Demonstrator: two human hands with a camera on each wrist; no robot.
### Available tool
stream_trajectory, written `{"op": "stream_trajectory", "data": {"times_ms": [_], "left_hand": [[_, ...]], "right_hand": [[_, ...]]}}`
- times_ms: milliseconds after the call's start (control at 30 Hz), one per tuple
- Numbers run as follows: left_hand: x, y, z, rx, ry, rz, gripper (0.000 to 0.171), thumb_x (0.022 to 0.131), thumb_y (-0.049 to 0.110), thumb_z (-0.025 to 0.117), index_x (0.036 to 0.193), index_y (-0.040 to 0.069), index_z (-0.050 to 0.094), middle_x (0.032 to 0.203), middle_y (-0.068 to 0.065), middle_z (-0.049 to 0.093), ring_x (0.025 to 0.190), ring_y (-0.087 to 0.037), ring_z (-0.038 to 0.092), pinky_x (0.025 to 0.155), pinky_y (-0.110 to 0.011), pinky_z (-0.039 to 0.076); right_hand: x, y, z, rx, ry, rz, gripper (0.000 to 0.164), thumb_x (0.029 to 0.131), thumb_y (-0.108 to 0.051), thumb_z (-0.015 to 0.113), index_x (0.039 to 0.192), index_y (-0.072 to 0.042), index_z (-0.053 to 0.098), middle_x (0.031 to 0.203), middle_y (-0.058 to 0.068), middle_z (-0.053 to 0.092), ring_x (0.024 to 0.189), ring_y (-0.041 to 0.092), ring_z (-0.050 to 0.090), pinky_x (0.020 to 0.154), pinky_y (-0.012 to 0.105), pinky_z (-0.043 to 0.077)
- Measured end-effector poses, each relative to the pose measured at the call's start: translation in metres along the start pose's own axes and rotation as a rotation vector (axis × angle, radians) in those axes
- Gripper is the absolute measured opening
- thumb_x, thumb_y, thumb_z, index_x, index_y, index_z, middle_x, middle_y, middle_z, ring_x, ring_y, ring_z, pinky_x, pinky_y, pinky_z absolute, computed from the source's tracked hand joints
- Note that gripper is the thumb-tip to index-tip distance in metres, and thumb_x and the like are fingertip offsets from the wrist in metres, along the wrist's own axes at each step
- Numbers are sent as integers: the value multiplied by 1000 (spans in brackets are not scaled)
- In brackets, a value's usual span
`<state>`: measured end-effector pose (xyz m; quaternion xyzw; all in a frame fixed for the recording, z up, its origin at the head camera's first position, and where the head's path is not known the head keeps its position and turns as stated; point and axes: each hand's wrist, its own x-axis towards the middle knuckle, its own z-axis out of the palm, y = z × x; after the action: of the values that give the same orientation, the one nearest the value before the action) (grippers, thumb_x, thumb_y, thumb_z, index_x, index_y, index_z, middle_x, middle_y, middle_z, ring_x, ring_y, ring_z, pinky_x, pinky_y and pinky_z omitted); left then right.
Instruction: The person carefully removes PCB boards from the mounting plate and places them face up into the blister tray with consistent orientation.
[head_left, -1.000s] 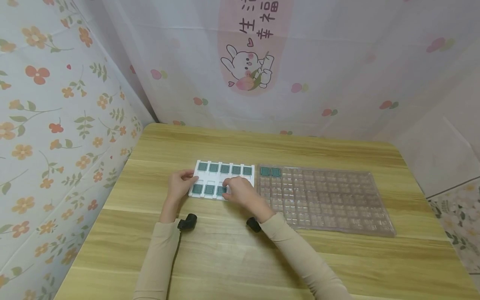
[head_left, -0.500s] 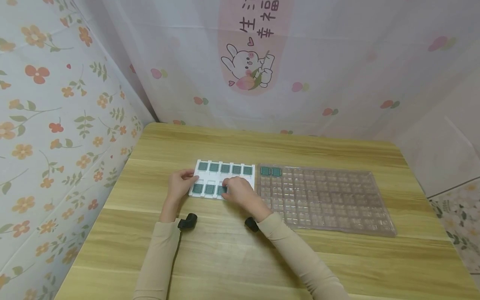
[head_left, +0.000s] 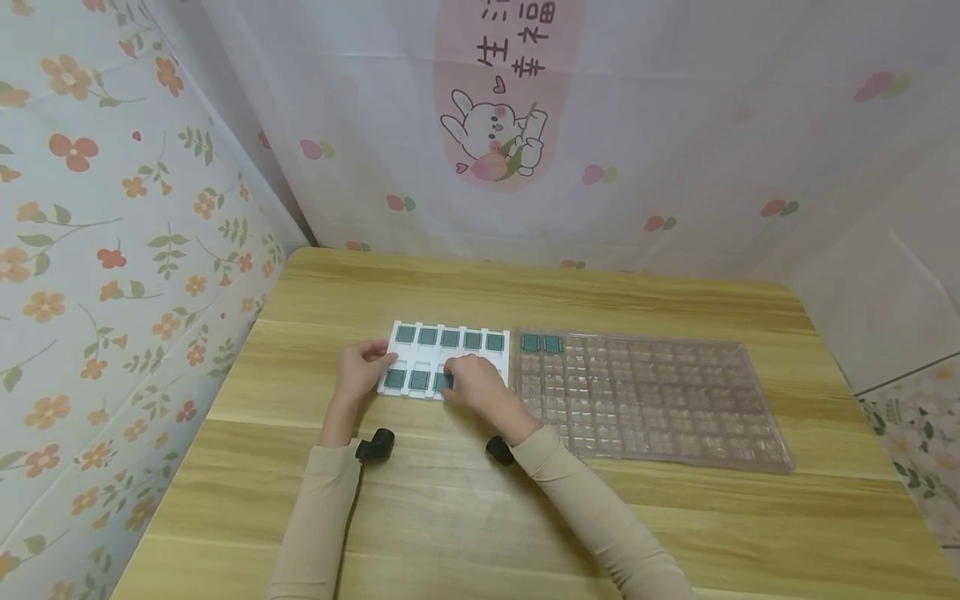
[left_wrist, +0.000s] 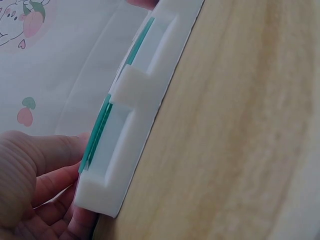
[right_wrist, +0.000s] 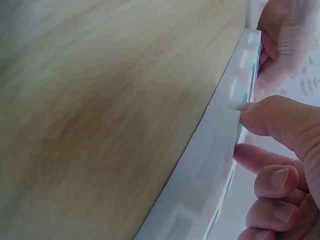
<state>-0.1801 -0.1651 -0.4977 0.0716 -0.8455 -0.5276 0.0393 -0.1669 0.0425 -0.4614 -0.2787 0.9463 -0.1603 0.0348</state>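
A white plastic tray (head_left: 429, 355) lies on the table, with two rows of green square chips (head_left: 406, 333) in its pockets. My left hand (head_left: 362, 369) grips the tray's left end, thumb on top and fingers against the side; in the left wrist view the thumb lies by a green chip (left_wrist: 96, 132). Over the front row, my right hand (head_left: 480, 387) pinches a green chip (head_left: 439, 382) between thumb and index finger. The right wrist view shows that thumb (right_wrist: 272, 117) and index finger at the tray's edge, the other fingers curled.
To the right lies a large clear tray (head_left: 652, 402) with many small pockets, close beside the white tray. Two green chips (head_left: 542, 343) sit in its back left corner. A black wrist camera (head_left: 375, 446) is at the left wrist. A printed curtain (head_left: 675, 167) hangs behind the wooden table (head_left: 420, 533).
The right wrist has shifted slightly to the left, with its fingers still at the same front-row chip. My left hand and both trays stay in place.
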Motion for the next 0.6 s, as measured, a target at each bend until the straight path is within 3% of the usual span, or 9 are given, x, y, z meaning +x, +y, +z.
{"op": "stream_trajectory", "data": {"times_ms": [200,600], "left_hand": [[0,-2,0,-15,-6,-1,29,80,2,71,105,-11,65,94,-25,66,81,-28,62,61,-13,43],[0,-1,1,-10,0,-14,29,80,3,70,106,-10,65,96,-25,66,83,-29,62,62,-12,42]], "right_hand": [[2,1,2,-7,-15,22,19,76,-20,75,85,-5,69,76,4,68,67,17,61,62,31,49],[2,1,2,-2,1,15,22,76,-19,75,90,-4,69,83,6,70,70,18,63,64,32,51]]}}
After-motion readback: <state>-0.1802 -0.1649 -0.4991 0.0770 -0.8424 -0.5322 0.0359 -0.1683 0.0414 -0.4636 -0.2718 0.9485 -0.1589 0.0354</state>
